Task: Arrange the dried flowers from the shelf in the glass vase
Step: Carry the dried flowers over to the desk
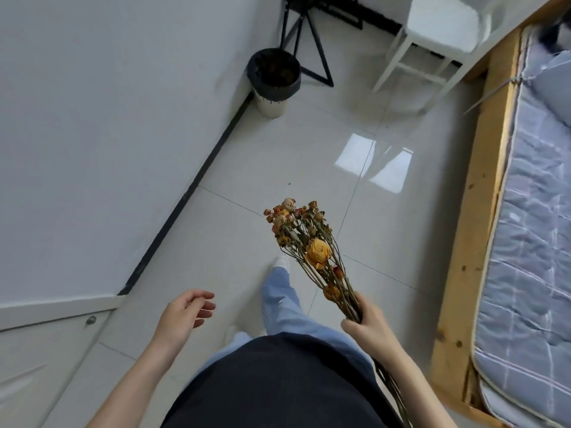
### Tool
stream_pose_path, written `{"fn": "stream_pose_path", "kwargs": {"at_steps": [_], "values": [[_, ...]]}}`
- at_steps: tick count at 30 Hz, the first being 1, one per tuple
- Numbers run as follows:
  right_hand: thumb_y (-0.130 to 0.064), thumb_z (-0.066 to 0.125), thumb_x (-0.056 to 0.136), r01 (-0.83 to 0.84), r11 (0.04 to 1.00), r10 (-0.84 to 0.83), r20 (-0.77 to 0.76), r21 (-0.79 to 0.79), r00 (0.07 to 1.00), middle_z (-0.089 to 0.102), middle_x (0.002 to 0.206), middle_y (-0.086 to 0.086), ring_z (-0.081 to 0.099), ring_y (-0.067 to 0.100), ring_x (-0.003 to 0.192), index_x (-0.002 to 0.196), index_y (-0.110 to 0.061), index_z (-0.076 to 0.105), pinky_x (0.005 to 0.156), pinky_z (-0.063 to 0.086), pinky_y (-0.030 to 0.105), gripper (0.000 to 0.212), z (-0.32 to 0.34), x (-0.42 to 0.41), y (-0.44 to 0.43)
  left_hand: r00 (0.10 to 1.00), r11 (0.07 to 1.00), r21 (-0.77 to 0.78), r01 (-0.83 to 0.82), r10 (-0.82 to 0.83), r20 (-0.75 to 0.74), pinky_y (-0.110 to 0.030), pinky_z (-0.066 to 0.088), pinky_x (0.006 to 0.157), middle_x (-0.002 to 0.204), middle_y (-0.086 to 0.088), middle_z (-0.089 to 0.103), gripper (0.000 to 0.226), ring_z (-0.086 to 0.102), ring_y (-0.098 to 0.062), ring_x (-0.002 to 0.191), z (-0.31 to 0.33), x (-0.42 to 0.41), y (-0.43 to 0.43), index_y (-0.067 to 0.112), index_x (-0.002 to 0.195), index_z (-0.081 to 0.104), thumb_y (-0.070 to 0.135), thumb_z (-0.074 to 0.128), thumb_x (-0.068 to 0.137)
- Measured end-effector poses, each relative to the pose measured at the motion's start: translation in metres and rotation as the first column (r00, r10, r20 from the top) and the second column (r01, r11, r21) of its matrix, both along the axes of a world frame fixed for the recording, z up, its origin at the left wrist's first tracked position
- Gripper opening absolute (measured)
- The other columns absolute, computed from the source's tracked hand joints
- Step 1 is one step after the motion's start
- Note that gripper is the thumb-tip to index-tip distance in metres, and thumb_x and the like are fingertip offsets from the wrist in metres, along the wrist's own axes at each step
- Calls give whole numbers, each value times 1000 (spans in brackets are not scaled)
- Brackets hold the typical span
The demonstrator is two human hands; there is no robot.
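A bunch of dried flowers (309, 242), with small faded orange and red rose heads and one large yellow bloom, points up and away over the tiled floor. My right hand (367, 325) is closed around the thin stems, whose ends trail down behind my wrist. My left hand (185, 313) hangs free at the lower middle-left, fingers loosely curled and apart, holding nothing. No glass vase or shelf shows in the head view.
A white wall (108, 134) runs along the left, with a white door or cabinet (46, 350) at lower left. A bin with a black liner (273, 81) stands in the corner, by black stand legs (309, 50). A white chair (432, 41) is ahead; a wooden bed frame with mattress (525, 242) lines the right.
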State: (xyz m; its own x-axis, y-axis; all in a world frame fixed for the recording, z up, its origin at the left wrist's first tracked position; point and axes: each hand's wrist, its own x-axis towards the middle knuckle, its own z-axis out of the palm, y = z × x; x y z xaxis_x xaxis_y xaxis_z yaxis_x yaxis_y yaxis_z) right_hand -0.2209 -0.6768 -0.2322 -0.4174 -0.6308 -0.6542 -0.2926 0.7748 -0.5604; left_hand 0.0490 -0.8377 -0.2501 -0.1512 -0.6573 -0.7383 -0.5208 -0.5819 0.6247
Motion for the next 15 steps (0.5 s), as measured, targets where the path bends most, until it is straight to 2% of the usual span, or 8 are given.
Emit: {"fn": "stream_pose_path", "kwargs": {"at_steps": [3, 6, 10, 15], "values": [[-3, 59, 72, 40, 999, -40, 3, -13, 999, 49, 68, -4, 44, 9, 58, 85, -24, 49, 52, 34, 18, 27, -3, -36, -33, 999, 999, -20, 47, -47, -14, -29, 48, 74, 91, -11, 66, 24, 61, -24, 85, 2, -50, -40, 8, 97, 63, 7, 40, 96], [-3, 59, 73, 52, 998, -52, 7, -22, 999, 48, 68, -4, 42, 10, 59, 88, -18, 50, 54, 34, 22, 24, -1, -74, -65, 995, 994, -45, 103, -104, -12, -28, 48, 72, 90, -11, 66, 24, 60, -23, 84, 4, -100, -79, 7, 98, 63, 7, 39, 96], [-4, 59, 76, 58, 998, -57, 28, -24, 998, 48, 70, -5, 43, 10, 60, 96, -17, 50, 55, 33, 19, 25, 8, -122, -102, 989, 988, -59, 144, -146, -37, -24, 48, 67, 87, -9, 66, 23, 61, -20, 81, 10, -162, -125, 10, 96, 63, 7, 40, 96], [-3, 59, 75, 139, 990, -139, 41, -22, 990, 50, 71, -4, 44, 10, 59, 102, -16, 52, 54, 35, 20, 30, 13, -173, -144, 982, 982, -40, 185, -186, -39, -22, 46, 63, 84, -7, 66, 22, 61, -18, 77, 12, -225, -180, 13, 92, 62, 8, 41, 96]]}}
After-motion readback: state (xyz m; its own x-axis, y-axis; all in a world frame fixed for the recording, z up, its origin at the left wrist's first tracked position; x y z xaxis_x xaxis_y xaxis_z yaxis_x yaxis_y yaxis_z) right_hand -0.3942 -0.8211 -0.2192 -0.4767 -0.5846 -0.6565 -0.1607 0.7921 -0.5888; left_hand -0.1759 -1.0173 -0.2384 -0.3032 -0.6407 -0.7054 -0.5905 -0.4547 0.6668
